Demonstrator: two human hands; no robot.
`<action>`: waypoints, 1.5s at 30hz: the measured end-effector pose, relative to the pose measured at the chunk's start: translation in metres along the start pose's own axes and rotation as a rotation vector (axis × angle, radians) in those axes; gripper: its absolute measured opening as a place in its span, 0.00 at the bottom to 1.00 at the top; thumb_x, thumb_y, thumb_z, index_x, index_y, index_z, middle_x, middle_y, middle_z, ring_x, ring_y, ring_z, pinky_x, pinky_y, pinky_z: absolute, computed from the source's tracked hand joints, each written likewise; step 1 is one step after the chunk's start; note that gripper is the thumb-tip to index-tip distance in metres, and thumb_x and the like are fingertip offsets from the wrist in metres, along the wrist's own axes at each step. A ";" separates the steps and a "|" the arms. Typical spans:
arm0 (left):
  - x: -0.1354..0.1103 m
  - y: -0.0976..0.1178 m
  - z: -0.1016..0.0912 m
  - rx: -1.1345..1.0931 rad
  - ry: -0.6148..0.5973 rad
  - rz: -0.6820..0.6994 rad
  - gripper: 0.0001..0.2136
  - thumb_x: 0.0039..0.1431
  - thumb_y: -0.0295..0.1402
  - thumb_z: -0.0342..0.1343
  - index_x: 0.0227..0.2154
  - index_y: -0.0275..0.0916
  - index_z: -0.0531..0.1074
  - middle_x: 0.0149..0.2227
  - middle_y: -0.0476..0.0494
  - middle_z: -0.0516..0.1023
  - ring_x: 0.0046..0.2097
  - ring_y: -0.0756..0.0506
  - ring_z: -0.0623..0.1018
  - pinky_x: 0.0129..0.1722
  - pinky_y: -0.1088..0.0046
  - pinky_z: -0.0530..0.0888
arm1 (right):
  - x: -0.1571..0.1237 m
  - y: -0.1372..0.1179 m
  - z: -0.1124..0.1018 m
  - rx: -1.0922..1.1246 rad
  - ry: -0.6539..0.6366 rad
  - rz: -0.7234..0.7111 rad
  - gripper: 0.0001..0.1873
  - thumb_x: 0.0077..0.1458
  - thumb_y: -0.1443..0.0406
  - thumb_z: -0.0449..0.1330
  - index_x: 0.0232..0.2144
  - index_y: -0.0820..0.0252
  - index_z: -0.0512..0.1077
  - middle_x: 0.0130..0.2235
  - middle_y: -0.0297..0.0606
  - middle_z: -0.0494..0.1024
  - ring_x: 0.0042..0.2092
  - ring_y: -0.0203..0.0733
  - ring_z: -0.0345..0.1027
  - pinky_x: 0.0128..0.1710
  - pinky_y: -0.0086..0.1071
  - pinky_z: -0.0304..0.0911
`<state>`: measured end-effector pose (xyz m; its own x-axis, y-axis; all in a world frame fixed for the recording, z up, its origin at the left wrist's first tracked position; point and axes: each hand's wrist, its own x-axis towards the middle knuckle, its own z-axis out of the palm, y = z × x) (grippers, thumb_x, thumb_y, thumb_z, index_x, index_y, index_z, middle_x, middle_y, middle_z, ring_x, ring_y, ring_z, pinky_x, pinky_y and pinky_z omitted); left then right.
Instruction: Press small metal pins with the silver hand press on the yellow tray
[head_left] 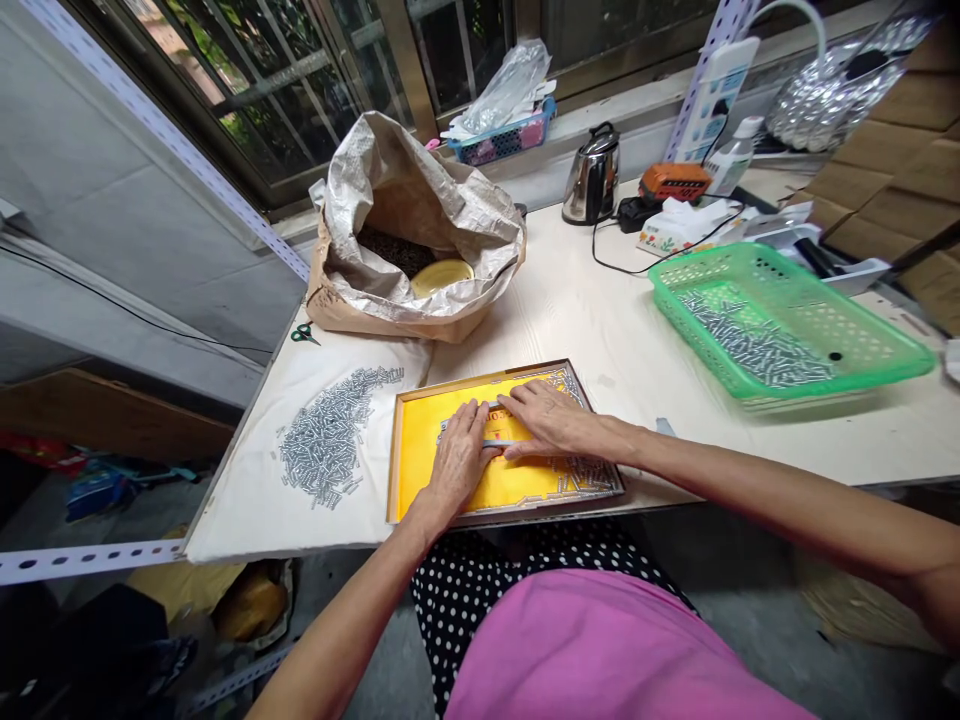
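Note:
A shallow cardboard tray [405, 470] with a bright yellow bottom lies at the table's front edge. Inside it, my left hand [459, 455] and my right hand [551, 420] grip a small grey frame-like piece [501, 442] from either side. My right fingers reach over its far bar, with the thumb at the near bar. My left fingers cover much of its left part, so its full shape is hidden. Small silvery springs or pins [581, 475] lie along the tray's right side, partly under my right wrist. A pile of similar pieces [326, 440] is on white cloth to the left.
An open woven sack [420, 320] with dark contents and a yellow dish [442, 277] stands behind the tray. A green basket [787, 390] of silvery pieces is at right. Green-handled scissors [304, 333], a metal kettle [592, 175] and an orange battery-like box [675, 182] are farther back.

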<state>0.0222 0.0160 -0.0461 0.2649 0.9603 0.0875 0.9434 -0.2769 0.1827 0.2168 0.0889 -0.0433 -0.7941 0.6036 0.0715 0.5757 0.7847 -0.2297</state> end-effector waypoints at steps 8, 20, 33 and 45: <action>-0.016 0.034 0.016 -0.106 -0.048 0.207 0.06 0.64 0.32 0.57 0.41 0.38 0.75 0.51 0.38 0.78 0.56 0.39 0.74 0.57 0.56 0.72 | 0.031 0.010 0.007 -0.119 -0.040 -0.020 0.11 0.65 0.67 0.52 0.44 0.61 0.73 0.44 0.46 0.76 0.46 0.50 0.62 0.40 0.38 0.53; -0.053 -0.012 -0.032 -0.147 0.527 -0.169 0.09 0.68 0.30 0.50 0.40 0.38 0.76 0.39 0.40 0.79 0.45 0.43 0.76 0.48 0.65 0.74 | 0.016 0.039 0.015 0.035 0.185 -0.056 0.17 0.70 0.62 0.39 0.39 0.58 0.67 0.37 0.43 0.75 0.39 0.46 0.66 0.42 0.39 0.54; -0.051 -0.143 -0.040 0.330 0.019 -0.852 0.14 0.65 0.37 0.50 0.39 0.33 0.78 0.46 0.29 0.77 0.54 0.32 0.71 0.44 0.62 0.72 | -0.034 0.073 -0.016 -0.021 0.369 0.089 0.13 0.67 0.60 0.46 0.44 0.57 0.68 0.37 0.45 0.78 0.39 0.50 0.71 0.41 0.42 0.57; -0.043 -0.156 -0.042 0.293 -0.072 -0.848 0.14 0.63 0.33 0.49 0.37 0.35 0.80 0.47 0.30 0.77 0.54 0.31 0.71 0.41 0.60 0.72 | 0.021 0.015 0.000 -0.100 0.183 0.101 0.15 0.67 0.66 0.41 0.37 0.60 0.68 0.36 0.42 0.76 0.35 0.44 0.64 0.37 0.37 0.47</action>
<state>-0.1445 0.0168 -0.0374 -0.5410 0.8406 -0.0262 0.8381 0.5363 -0.0996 0.2083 0.1132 -0.0448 -0.6881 0.6883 0.2295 0.6744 0.7234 -0.1479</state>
